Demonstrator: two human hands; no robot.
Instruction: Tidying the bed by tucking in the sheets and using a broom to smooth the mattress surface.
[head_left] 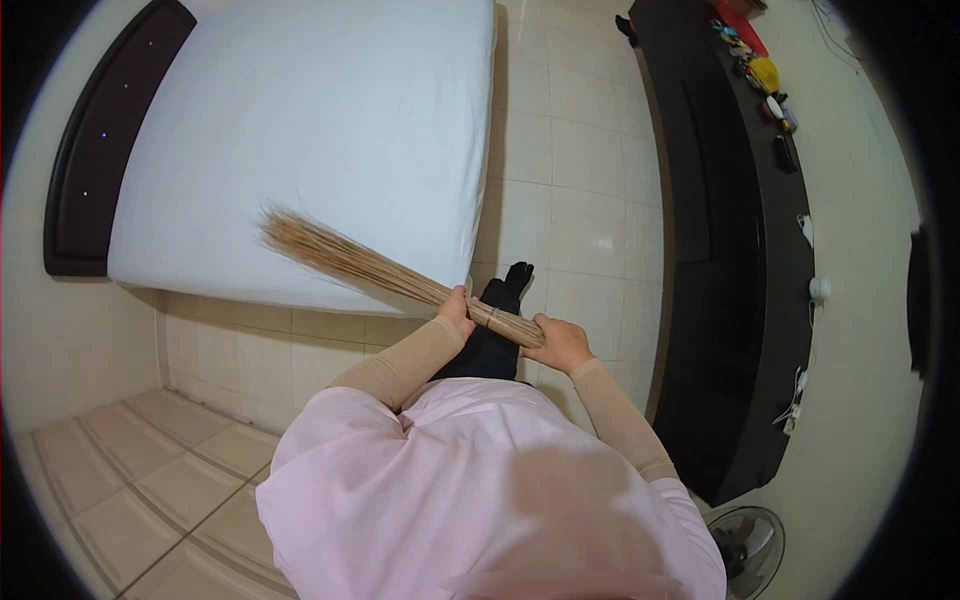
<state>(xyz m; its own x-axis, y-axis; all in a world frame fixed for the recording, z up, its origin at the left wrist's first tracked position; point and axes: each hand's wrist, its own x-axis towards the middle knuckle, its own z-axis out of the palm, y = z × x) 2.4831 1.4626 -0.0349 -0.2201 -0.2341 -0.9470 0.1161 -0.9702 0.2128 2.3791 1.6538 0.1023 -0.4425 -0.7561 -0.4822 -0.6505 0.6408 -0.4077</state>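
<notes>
A stick broom (365,262), a bound bundle of thin tan sticks, slants across in front of me. Its loose, frayed tips reach to the left, above the near corner of a bed with a white sheet (330,130). My left hand (458,312) is wrapped round the bundle near its middle, just left of a tie. At the bound butt end, on the right, my right hand (562,343) grips it with the thumb on top. Whether the tips touch the sheet I cannot tell.
The bed has a dark headboard (110,140) on the left. Along the right wall runs a long black cabinet (715,250) with small items on top. Tiled floor (585,220) lies between them. A fan (745,552) stands at lower right; a panelled wardrobe-like surface (160,480) is at lower left.
</notes>
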